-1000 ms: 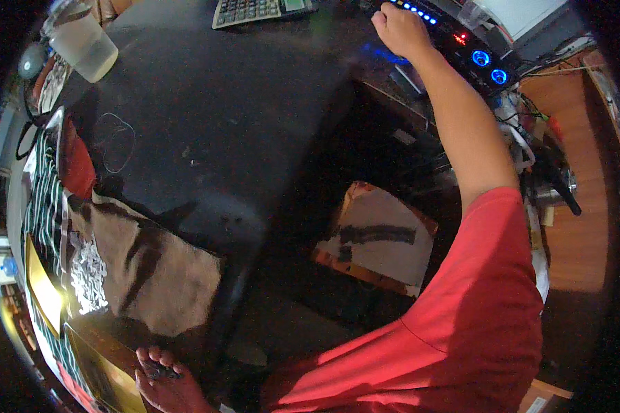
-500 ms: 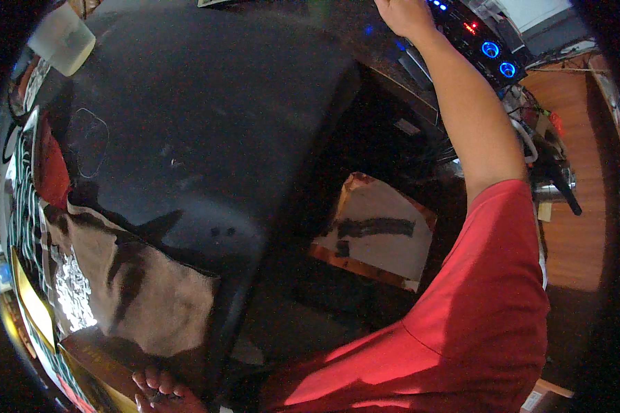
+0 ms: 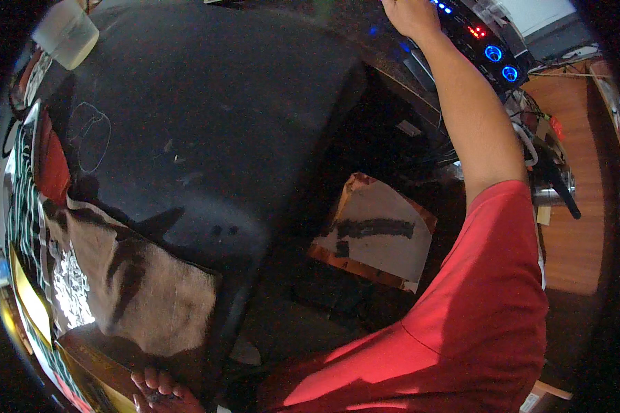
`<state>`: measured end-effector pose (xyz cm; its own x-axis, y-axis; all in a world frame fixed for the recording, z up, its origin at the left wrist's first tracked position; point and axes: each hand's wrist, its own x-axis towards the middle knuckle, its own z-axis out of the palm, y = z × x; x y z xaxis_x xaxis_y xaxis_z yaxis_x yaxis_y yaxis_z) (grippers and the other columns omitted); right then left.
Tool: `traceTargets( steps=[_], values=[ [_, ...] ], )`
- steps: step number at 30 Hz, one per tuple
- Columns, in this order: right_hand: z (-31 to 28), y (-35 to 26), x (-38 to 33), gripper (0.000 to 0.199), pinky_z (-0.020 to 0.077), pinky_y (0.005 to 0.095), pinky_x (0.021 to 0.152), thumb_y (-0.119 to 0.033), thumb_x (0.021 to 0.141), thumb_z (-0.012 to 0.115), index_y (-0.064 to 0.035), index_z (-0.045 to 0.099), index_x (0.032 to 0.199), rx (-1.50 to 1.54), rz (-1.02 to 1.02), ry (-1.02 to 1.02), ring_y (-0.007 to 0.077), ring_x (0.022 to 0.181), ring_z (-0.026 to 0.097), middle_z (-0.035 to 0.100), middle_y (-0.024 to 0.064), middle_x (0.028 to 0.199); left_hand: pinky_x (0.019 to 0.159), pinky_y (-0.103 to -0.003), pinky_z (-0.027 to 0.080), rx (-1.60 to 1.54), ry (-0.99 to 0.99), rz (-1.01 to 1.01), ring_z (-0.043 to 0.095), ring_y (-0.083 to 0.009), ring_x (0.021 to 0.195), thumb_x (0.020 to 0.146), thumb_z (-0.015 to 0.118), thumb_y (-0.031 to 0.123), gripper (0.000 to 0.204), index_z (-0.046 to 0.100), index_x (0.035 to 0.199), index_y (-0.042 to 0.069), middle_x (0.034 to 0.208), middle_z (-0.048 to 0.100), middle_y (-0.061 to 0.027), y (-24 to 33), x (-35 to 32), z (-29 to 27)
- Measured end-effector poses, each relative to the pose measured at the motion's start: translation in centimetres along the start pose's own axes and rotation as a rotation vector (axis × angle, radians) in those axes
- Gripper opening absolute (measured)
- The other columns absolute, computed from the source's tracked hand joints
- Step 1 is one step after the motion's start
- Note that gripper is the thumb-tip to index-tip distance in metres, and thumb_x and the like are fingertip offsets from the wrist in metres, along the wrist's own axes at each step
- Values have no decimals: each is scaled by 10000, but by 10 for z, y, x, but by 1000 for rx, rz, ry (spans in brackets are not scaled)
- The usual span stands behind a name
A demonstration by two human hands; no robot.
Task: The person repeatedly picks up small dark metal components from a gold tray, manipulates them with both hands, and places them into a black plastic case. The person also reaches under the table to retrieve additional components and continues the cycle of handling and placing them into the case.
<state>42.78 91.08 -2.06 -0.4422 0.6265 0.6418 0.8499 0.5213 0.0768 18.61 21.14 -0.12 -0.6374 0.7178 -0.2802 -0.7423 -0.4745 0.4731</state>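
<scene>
My right arm, bare below a red short sleeve [image 3: 482, 261], stretches forward to the top edge. There my right hand [image 3: 413, 19] lies beside a black electronic unit [image 3: 486, 41] with blue-ringed knobs and red and blue lights. Its fingers run out of the picture, so what they touch is hidden. At the bottom left, my left hand [image 3: 162, 394] appears partly, palm up in shadow. Its fingers are loosely curled, with nothing visible in them. Close to it lies a brown cloth [image 3: 158, 296] over the edge of a dark padded surface [image 3: 207, 103].
A translucent plastic container [image 3: 67, 34] stands at the far left. A thin thread loop [image 3: 93, 138] lies on the dark surface. A copper-edged sheet [image 3: 379, 234] with dark tape lies in the middle. Cables [image 3: 530, 117] and a wooden surface [image 3: 572, 206] are on the right.
The whole view has shifted slightly. My right hand stays beside the electronic unit, whose red lights look different. My left hand is nearly unchanged.
</scene>
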Motion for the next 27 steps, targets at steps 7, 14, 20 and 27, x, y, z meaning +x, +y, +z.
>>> traceTargets(
  steps=[7, 14, 20, 27],
  values=[
    [-2, 0, 0, 384, 532, 567, 793, -348, 974, 538, 7, 648, 876, 5, 29, -40, 477, 870, 669, 687, 286, 877, 879, -387, 418, 34, -13, -18, 437, -226, 966, 1057, 472, 325, 383, 535, 1278, 19, 1069, 451, -76, 3, 0, -5],
    [-5, 3, 1, 417, 528, 564, 811, -376, 972, 539, 21, 653, 913, 4, 13, -58, 481, 890, 665, 688, 289, 896, 864, -391, 426, 32, -6, -10, 452, -234, 966, 1048, 471, 324, 361, 521, 1257, 34, 1073, 459, -86, 2, 0, -4],
    [-19, -1, 3, 434, 520, 565, 837, -380, 985, 515, 23, 656, 908, 0, 23, -73, 480, 879, 666, 696, 274, 893, 887, -404, 440, 27, -6, -13, 462, -237, 982, 1030, 498, 319, 349, 504, 1233, 35, 1091, 475, -94, 4, -3, -10],
    [-61, -28, -1, 407, 412, 608, 1066, -384, 1016, 494, -28, 646, 893, -46, -31, -176, 461, 916, 664, 694, 265, 904, 998, -468, 525, 49, -101, 58, 541, -298, 1129, 1079, 415, 286, 451, 445, 1436, 12, 1287, 517, -158, 2, -2, -26]
  ],
)
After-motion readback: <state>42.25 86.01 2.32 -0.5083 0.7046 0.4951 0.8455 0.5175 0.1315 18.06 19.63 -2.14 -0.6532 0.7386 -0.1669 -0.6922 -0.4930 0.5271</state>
